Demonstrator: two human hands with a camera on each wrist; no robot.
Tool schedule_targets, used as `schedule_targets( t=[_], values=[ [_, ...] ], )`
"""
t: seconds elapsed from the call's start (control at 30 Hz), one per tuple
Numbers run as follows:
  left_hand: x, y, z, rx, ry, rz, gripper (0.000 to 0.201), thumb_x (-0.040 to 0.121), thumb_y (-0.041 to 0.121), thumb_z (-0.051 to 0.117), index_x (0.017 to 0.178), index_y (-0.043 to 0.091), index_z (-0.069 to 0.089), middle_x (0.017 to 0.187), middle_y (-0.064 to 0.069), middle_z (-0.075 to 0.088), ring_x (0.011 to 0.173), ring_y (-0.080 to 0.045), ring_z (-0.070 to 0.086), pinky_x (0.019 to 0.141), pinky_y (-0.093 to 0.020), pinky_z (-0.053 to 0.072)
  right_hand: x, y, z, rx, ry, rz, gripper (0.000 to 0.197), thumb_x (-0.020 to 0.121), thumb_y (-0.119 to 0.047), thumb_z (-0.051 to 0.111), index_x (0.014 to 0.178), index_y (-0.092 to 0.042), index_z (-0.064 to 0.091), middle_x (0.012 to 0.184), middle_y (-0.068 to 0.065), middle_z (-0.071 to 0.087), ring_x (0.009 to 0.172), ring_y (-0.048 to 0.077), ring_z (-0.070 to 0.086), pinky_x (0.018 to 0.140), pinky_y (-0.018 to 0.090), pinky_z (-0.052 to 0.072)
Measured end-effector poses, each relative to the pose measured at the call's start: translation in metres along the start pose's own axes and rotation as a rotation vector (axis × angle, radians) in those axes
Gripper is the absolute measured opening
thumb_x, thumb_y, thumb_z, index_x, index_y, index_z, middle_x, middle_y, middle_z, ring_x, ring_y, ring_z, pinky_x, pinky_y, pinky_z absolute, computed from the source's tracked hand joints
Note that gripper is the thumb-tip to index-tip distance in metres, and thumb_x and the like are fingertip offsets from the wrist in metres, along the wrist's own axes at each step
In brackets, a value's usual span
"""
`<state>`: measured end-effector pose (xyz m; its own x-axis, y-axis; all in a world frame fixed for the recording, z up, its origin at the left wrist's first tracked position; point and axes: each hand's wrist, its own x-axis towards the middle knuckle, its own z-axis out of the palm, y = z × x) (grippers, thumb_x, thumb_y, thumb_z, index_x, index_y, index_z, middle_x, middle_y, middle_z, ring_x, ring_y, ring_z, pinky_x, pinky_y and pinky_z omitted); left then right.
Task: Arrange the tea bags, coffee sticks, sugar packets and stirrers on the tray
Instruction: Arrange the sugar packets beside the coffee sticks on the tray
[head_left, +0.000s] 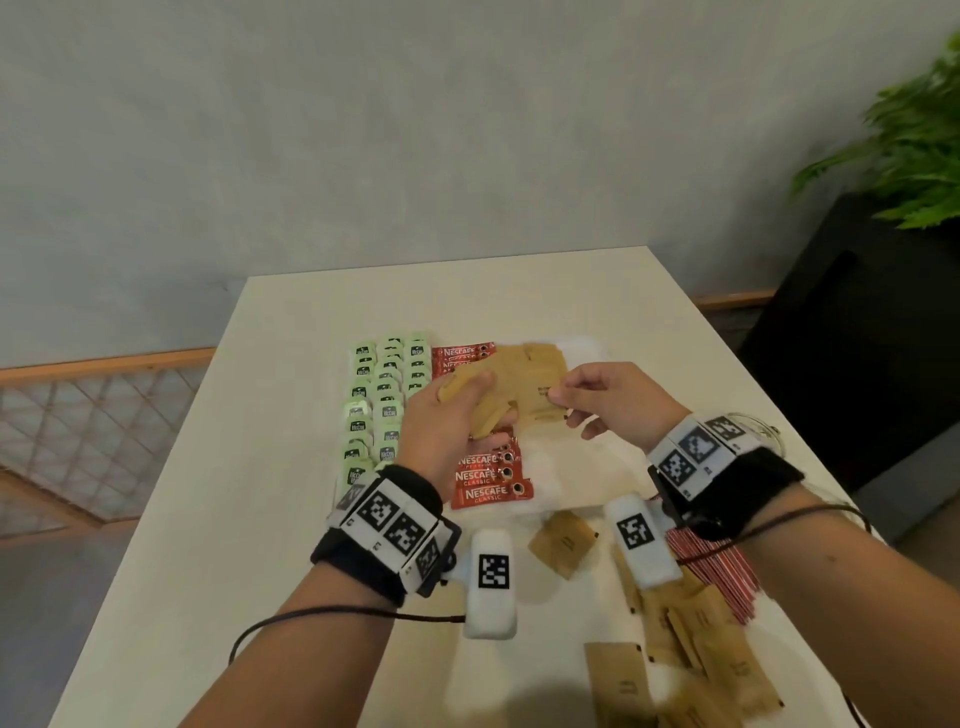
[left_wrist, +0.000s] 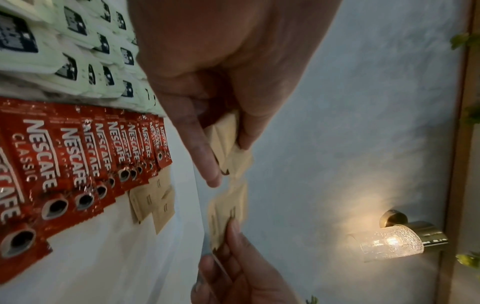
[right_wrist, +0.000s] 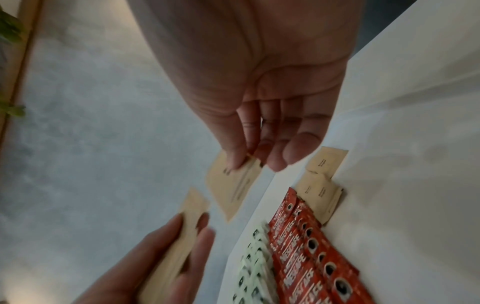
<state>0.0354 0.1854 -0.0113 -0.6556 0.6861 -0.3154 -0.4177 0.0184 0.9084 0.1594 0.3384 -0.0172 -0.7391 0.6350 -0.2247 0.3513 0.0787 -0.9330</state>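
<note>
Over the white tray (head_left: 576, 467) my left hand (head_left: 485, 400) grips a stack of brown sugar packets (head_left: 475, 410). My right hand (head_left: 560, 397) pinches one sugar packet (head_left: 537, 402) by its edge, just right of the stack. In the right wrist view that single packet (right_wrist: 233, 185) hangs from thumb and forefinger, with the stack (right_wrist: 182, 236) below it. On the tray lie green tea bags (head_left: 382, 410) in columns at the left, red coffee sticks (head_left: 485, 478) beside them, and a few sugar packets (head_left: 535, 358) at the far end. Red stirrers (head_left: 711, 566) lie off the tray.
Loose sugar packets (head_left: 706, 654) are scattered on the cream table (head_left: 234, 493) near its front right corner, one more (head_left: 563, 540) just below the tray. A dark planter (head_left: 857, 338) with a green plant stands to the right of the table.
</note>
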Motion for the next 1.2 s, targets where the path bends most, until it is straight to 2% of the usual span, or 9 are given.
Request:
schedule_targets(
  t=[0.23,0.5,0.57,0.7,0.83,0.93,1.03,1.13,1.2],
  values=[
    [0.012,0.010,-0.020,-0.007,0.032,0.021,0.013,0.093,0.023,0.064,0.105,0.017,0.063,0.094,-0.013,0.075,0.082,-0.026,0.075,0.063,-0.033,0.062,0.053,0.022,-0.021,0.072,0.143,0.275,0.018,0.098,-0.014,0.055,0.081,-0.009,0.049,0.081,0.009,0.054,0.058,0.020,0.057,0.048,0.029,0.052],
    [0.031,0.003,-0.027,0.019,0.032,0.005,0.017,0.093,0.023,0.065,0.108,0.015,0.063,0.093,-0.011,0.076,0.083,-0.027,0.075,0.063,-0.033,0.062,0.090,0.048,-0.006,-0.244,0.144,0.472,0.017,0.097,-0.011,0.053,0.080,-0.007,0.051,0.075,0.015,0.056,0.062,0.027,0.054,0.074,0.043,0.054],
    [0.035,0.001,-0.027,0.023,0.026,0.000,0.015,0.093,0.023,0.064,0.107,0.016,0.063,0.090,-0.009,0.076,0.083,-0.027,0.075,0.064,-0.034,0.061,0.097,0.046,-0.006,-0.287,0.144,0.479,0.017,0.097,-0.014,0.054,0.082,-0.006,0.053,0.073,0.015,0.058,0.060,0.026,0.057,0.077,0.045,0.057],
    [0.040,-0.002,-0.029,0.010,0.006,-0.035,0.016,0.094,0.023,0.063,0.108,0.016,0.063,0.090,-0.008,0.077,0.083,-0.027,0.075,0.063,-0.033,0.062,0.103,0.042,-0.007,-0.316,0.141,0.468,0.011,0.097,-0.013,0.054,0.090,-0.005,0.055,0.077,0.014,0.061,0.055,0.022,0.057,0.060,0.033,0.056],
    [0.042,-0.004,-0.029,-0.033,-0.014,-0.078,0.017,0.096,0.021,0.060,0.110,0.013,0.062,0.093,-0.015,0.075,0.085,-0.031,0.074,0.061,-0.033,0.062,0.109,0.047,-0.006,-0.310,0.139,0.480,0.015,0.096,-0.014,0.056,0.105,-0.001,0.057,0.081,0.016,0.064,0.055,0.023,0.057,0.071,0.040,0.057],
    [0.041,-0.005,-0.028,-0.053,-0.035,-0.101,0.018,0.096,0.021,0.059,0.111,0.011,0.062,0.092,-0.017,0.075,0.082,-0.031,0.074,0.063,-0.033,0.062,0.112,0.050,-0.004,-0.359,0.172,0.482,0.020,0.095,-0.017,0.059,0.101,0.002,0.062,0.075,0.016,0.066,0.053,0.024,0.057,0.080,0.044,0.057],
    [0.039,-0.005,-0.026,-0.015,-0.060,-0.104,0.021,0.096,0.024,0.059,0.112,0.010,0.063,0.087,-0.014,0.075,0.071,-0.026,0.073,0.050,-0.025,0.057,0.112,0.051,-0.004,-0.363,0.178,0.480,0.021,0.093,-0.018,0.062,0.093,0.002,0.065,0.076,0.017,0.069,0.054,0.026,0.059,0.083,0.048,0.058],
    [0.035,-0.004,-0.024,0.029,-0.086,-0.107,0.019,0.097,0.024,0.059,0.108,0.010,0.064,0.085,-0.012,0.075,0.065,-0.023,0.071,0.044,-0.021,0.052,0.106,0.045,-0.009,-0.390,0.176,0.449,0.032,0.089,-0.030,0.069,0.071,-0.006,0.058,0.063,0.010,0.061,0.054,0.023,0.056,0.073,0.038,0.057],
    [0.031,-0.003,-0.021,0.078,-0.117,-0.104,0.019,0.097,0.025,0.058,0.109,0.011,0.065,0.088,-0.014,0.075,0.065,-0.022,0.071,0.045,-0.021,0.052,0.094,0.037,-0.013,-0.475,0.179,0.363,0.038,0.086,-0.041,0.069,0.071,-0.009,0.054,0.067,0.007,0.058,0.055,0.018,0.050,0.061,0.030,0.046]
  ],
)
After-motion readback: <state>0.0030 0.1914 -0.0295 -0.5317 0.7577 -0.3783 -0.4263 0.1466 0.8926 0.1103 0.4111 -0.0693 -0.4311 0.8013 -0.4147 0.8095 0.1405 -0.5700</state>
